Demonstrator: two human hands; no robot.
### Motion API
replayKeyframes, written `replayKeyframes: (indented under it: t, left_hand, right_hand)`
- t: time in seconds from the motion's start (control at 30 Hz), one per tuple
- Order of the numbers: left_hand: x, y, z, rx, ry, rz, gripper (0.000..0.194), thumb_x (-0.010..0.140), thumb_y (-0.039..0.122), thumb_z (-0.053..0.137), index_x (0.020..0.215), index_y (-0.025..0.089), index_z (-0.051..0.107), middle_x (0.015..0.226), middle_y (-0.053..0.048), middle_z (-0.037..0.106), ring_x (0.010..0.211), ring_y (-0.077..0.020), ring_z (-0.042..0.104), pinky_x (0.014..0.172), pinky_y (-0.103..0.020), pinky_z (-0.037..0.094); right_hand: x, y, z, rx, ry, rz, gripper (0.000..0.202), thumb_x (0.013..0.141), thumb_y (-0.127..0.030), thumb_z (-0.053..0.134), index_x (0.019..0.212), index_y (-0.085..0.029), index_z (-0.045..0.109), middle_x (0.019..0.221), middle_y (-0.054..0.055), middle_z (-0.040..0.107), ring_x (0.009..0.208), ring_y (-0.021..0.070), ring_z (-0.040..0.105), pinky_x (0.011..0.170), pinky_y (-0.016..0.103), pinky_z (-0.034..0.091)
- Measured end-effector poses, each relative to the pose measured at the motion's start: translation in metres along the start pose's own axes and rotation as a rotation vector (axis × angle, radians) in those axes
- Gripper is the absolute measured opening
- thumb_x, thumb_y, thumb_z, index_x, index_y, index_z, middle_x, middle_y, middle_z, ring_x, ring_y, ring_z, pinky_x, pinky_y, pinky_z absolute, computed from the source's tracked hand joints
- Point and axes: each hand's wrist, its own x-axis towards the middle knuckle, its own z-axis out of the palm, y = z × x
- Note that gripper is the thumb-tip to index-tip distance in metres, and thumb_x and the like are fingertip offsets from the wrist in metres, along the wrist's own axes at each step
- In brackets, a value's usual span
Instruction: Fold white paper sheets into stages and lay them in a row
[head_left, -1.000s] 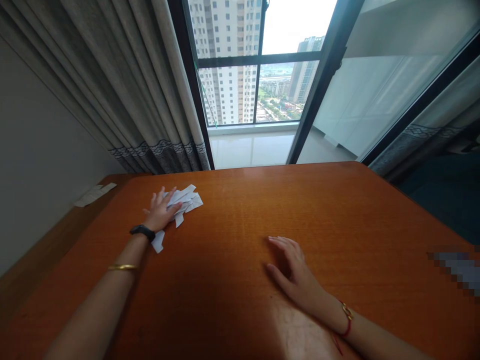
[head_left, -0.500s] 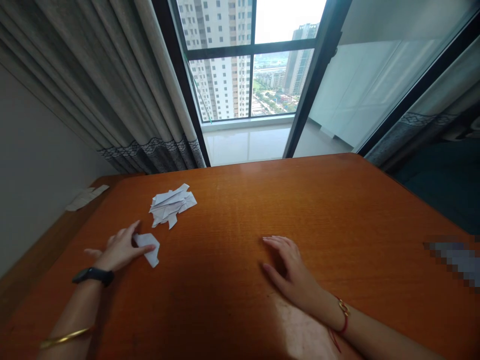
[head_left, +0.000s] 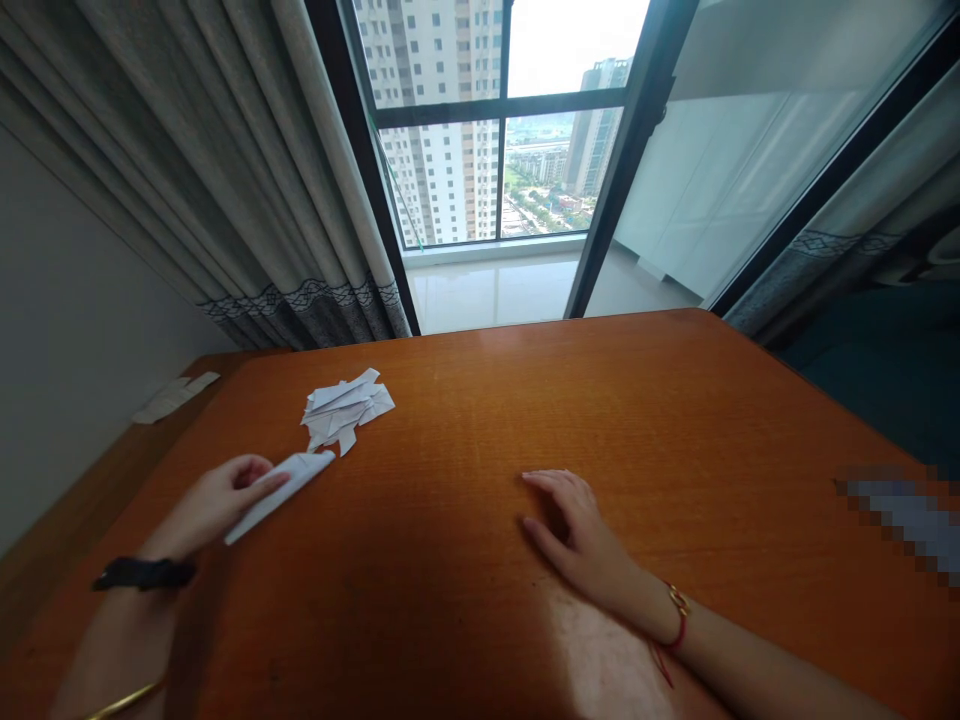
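Observation:
On the left side of the wooden table (head_left: 465, 430), my left hand (head_left: 225, 500) pinches a long folded strip of white paper (head_left: 281, 490) between thumb and fingers. The strip slants up to the right, its far end close to a loose pile of folded white papers (head_left: 346, 405). My right hand (head_left: 566, 530) rests on the tabletop right of the middle, fingers slightly curved, thumb apart, holding nothing. A dark band circles the left wrist, and a red cord bracelet the right one.
Pale paper pieces (head_left: 176, 395) lie on a ledge by the left wall. A blurred-out pale object (head_left: 907, 520) sits at the table's right edge. Beyond the far edge are a grey curtain (head_left: 300, 200) and a framed glass door (head_left: 622, 180).
My left hand has turned and drawn back slightly; the white paper in it now shows as a long slanted strip. My right hand has stayed in place.

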Motion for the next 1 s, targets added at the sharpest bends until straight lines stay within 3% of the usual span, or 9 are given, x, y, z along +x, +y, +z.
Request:
replayKeyframes:
  t: [0.03,0.07,0.17,0.3,0.4,0.53,0.67,0.83,1.0]
  left_hand:
    - [0.007,0.009,-0.007,-0.125,-0.013,-0.021,0.063,0.060,0.078,0.054,0.084,0.020,0.059,0.069,0.002,0.062,0.062,-0.0153,0.054,0.051,-0.023,0.042]
    - [0.016,0.019,-0.014,-0.208,0.073,-0.037,0.067,0.063,0.078,0.052,0.093,0.019,0.057,0.073,0.001,0.061,0.063,-0.0141,0.053,0.050,-0.022,0.040]
    - [0.055,0.052,-0.019,-0.207,0.162,-0.028,0.064,0.081,0.066,0.042,0.113,0.010,0.050,0.089,-0.003,0.060,0.071,-0.0124,0.053,0.059,-0.022,0.044]
    - [0.093,0.078,0.007,-0.114,0.127,0.020,0.064,0.081,0.057,0.054,0.113,0.002,0.051,0.101,-0.009,0.059,0.090,-0.0199,0.055,0.081,-0.034,0.046]
    - [0.092,0.079,0.030,-0.029,0.172,0.021,0.073,0.076,0.055,0.060,0.121,-0.001,0.047,0.107,-0.015,0.058,0.110,-0.0333,0.047,0.097,-0.049,0.035]
    - [0.062,0.070,0.043,0.016,0.295,-0.004,0.067,0.081,0.054,0.050,0.129,0.008,0.041,0.118,-0.018,0.055,0.121,-0.0370,0.040,0.100,-0.054,0.030]
    - [0.007,0.076,0.046,-0.130,0.338,0.162,0.052,0.078,0.050,0.054,0.117,0.015,0.055,0.109,-0.011,0.062,0.101,-0.0269,0.057,0.093,-0.041,0.043]
    - [-0.065,0.107,0.057,-0.420,0.080,0.354,0.036,0.081,0.048,0.054,0.099,0.019,0.063,0.092,-0.005,0.068,0.085,-0.0207,0.063,0.079,-0.032,0.050]
    - [-0.097,0.134,0.076,-0.372,-0.160,0.580,0.024,0.086,0.041,0.052,0.086,0.020,0.065,0.082,-0.003,0.068,0.075,-0.0167,0.061,0.070,-0.026,0.047]
  right_hand:
    - [0.000,0.001,0.000,-0.003,-0.003,0.001,0.039,0.086,-0.026,0.054,0.124,-0.024,0.046,0.118,0.010,0.058,0.111,0.0263,0.051,0.099,0.049,0.038]
    - [0.000,0.002,0.001,-0.004,-0.005,-0.001,0.039,0.086,-0.027,0.054,0.124,-0.024,0.046,0.118,0.010,0.058,0.111,0.0262,0.051,0.099,0.049,0.038]
    - [0.000,0.004,0.002,-0.002,0.002,-0.005,0.038,0.086,-0.028,0.055,0.123,-0.023,0.047,0.118,0.009,0.058,0.112,0.0256,0.051,0.098,0.048,0.039]
    - [0.001,0.005,0.002,0.013,0.009,0.022,0.036,0.086,-0.027,0.055,0.121,-0.022,0.048,0.118,0.010,0.057,0.111,0.0248,0.051,0.098,0.047,0.040]
    - [0.002,0.004,0.002,0.021,0.023,0.040,0.035,0.086,-0.026,0.055,0.120,-0.023,0.049,0.116,0.010,0.058,0.110,0.0248,0.052,0.096,0.047,0.041]
    - [0.003,0.004,0.002,0.011,0.031,0.033,0.035,0.085,-0.027,0.054,0.120,-0.023,0.049,0.116,0.010,0.059,0.109,0.0255,0.053,0.095,0.048,0.041]
    - [0.002,0.006,0.004,0.000,0.038,0.020,0.035,0.085,-0.027,0.055,0.119,-0.023,0.050,0.115,0.010,0.060,0.110,0.0261,0.053,0.096,0.049,0.040]
    - [0.001,0.007,0.004,0.021,0.064,-0.013,0.034,0.085,-0.027,0.054,0.119,-0.023,0.051,0.115,0.010,0.060,0.109,0.0259,0.053,0.096,0.049,0.041]
    - [0.004,0.000,-0.002,0.044,0.038,-0.037,0.034,0.087,-0.025,0.052,0.120,-0.021,0.050,0.119,0.011,0.056,0.113,0.0239,0.050,0.100,0.047,0.041]
